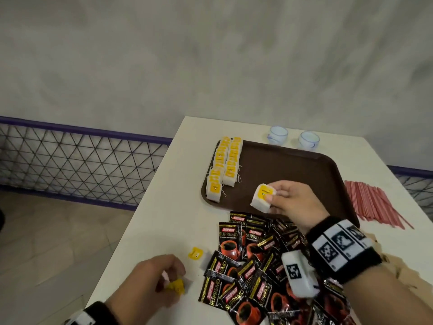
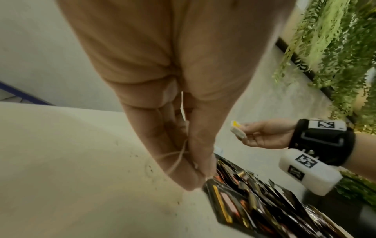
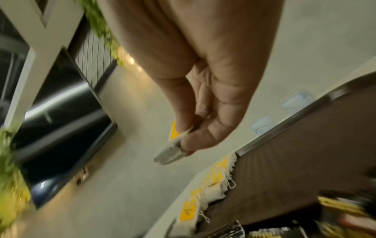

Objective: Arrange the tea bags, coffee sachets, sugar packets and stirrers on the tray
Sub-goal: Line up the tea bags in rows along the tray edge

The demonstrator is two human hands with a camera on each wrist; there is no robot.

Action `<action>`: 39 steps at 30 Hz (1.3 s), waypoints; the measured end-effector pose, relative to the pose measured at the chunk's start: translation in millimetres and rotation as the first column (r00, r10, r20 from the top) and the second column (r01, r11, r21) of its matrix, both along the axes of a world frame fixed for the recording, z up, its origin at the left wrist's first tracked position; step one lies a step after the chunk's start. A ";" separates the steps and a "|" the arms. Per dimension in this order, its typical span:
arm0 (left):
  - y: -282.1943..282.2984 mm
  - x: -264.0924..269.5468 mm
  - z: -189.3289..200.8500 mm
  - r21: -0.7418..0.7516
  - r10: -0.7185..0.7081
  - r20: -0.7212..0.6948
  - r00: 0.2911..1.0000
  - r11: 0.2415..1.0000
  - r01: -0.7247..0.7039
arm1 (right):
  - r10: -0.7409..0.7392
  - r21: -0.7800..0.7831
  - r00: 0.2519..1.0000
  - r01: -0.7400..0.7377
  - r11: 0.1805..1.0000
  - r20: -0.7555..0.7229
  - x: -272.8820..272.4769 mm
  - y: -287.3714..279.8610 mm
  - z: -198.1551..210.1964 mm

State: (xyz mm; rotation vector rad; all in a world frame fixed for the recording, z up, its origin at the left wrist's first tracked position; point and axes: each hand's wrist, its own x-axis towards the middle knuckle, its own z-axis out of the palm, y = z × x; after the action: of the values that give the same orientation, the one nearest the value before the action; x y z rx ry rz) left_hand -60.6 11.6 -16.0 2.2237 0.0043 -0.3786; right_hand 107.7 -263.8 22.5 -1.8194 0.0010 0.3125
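Your right hand pinches a small stack of white paper tea bags with yellow tags, thumb on top and fingers beneath, held above the near part of the dark brown plastic tray. Two overlapping rows of tea bags already lie along the tray's left edge. Your left hand is curled round another yellow-tagged tea bag low over the white table, its string looped across the fingers. These bags are likely light, soft and easily crushed; take them by the flat faces, not the string, which can snag. Glossy black coffee sachets look slippery and slide over one another.
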 end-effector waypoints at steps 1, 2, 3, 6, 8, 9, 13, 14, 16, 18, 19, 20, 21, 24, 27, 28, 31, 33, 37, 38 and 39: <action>2.4 3.2 0.1 -0.020 0.039 0.016 0.999 0.999 -0.038 | 0.010 -0.017 1.000 -0.010 1.000 -0.001 13.4 9.8 -1.9; 4.6 6.8 0.8 -0.034 0.081 0.029 0.996 0.996 -0.080 | 0.015 -0.032 1.000 -0.015 0.999 -0.004 27.3 20.3 -4.9; 6.8 10.0 1.2 -0.027 0.109 0.034 0.993 0.994 -0.108 | 0.016 -0.059 1.000 -0.017 0.998 -0.010 41.2 30.8 -9.3; 14.2 22.2 2.6 0.018 0.147 0.037 0.988 0.989 -0.148 | 0.003 -0.188 1.000 -0.008 0.982 -0.027 80.1 57.7 -28.0; 18.4 30.9 4.5 0.030 0.142 0.038 0.989 0.989 -0.144 | -0.013 -0.267 0.999 0.003 0.964 -0.036 99.1 70.7 -40.5; 20.0 35.2 5.3 0.031 0.132 0.032 0.991 0.991 -0.133 | -0.027 -0.294 0.999 0.012 0.956 -0.045 106.0 76.1 -45.2; 23.4 48.2 5.2 0.004 0.127 0.003 0.992 0.992 -0.127 | -0.073 -0.317 0.989 0.029 0.948 -0.128 126.0 87.3 -59.1; 23.6 51.1 5.7 0.002 0.131 -0.001 0.991 0.991 -0.131 | -0.077 -0.311 0.986 0.029 0.950 -0.146 129.7 88.9 -61.0; 22.1 57.5 8.4 0.019 0.126 -0.003 0.992 0.992 -0.126 | -0.084 -0.325 0.985 0.031 0.945 -0.149 134.6 91.3 -62.2; 18.9 63.3 12.0 0.049 0.129 0.008 0.992 0.990 -0.129 | -0.086 -0.353 0.987 0.034 0.935 -0.133 135.7 93.6 -61.0; 16.8 66.5 14.3 0.063 0.135 0.024 0.991 0.989 -0.136 | -0.085 -0.363 0.987 0.031 0.931 -0.133 136.0 94.4 -60.6; 14.9 69.3 15.8 0.075 0.138 0.044 0.989 0.987 -0.141 | -0.084 -0.368 0.988 0.032 0.929 -0.128 136.4 94.8 -60.8; 13.1 72.4 17.5 0.077 0.136 0.065 0.989 0.987 -0.141 | -0.081 -0.376 0.989 0.029 0.926 -0.124 135.9 94.7 -59.1; 9.3 81.4 22.6 0.068 0.096 0.139 0.986 0.992 -0.106 | -0.012 -0.461 0.998 -0.015 0.887 -0.055 132.4 90.8 -48.3; 5.6 90.9 29.9 0.072 0.058 0.185 0.981 0.995 -0.073 | 0.077 -0.395 0.996 -0.090 0.914 -0.049 112.6 86.5 -24.6; 4.1 94.8 32.1 0.054 0.047 0.188 0.981 0.997 -0.058 | 0.137 -0.321 0.989 -0.149 0.935 -0.060 100.4 85.5 -15.0; -2.2 106.0 40.0 -0.039 -0.010 0.158 0.987 0.999 0.016 | 0.449 -0.102 0.892 -0.452 0.886 -0.056 54.2 82.6 11.4; -8.2 112.5 48.1 -0.078 -0.057 0.168 0.984 0.994 0.071 | 0.627 -0.021 0.777 -0.628 0.778 -0.058 26.4 78.8 15.6; -18.1 120.9 61.7 -0.099 -0.147 0.205 0.968 0.980 0.170 | 0.626 0.066 0.778 -0.623 0.780 -0.051 0.7 75.0 5.6; -18.6 122.4 62.0 -0.103 -0.147 0.216 0.965 0.980 0.173 | 0.604 0.029 0.797 -0.603 0.797 -0.035 0.3 75.0 4.4; -18.6 123.8 61.1 -0.100 -0.138 0.234 0.962 0.981 0.165 | 0.598 -0.034 0.801 -0.598 0.801 -0.014 1.2 74.5 4.3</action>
State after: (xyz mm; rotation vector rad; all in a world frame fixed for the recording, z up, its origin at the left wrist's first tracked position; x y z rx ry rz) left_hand 63.2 -7.0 45.1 2.1427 -0.3047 -0.2003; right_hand 108.9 -189.4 26.8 -1.8176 -0.5859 0.7669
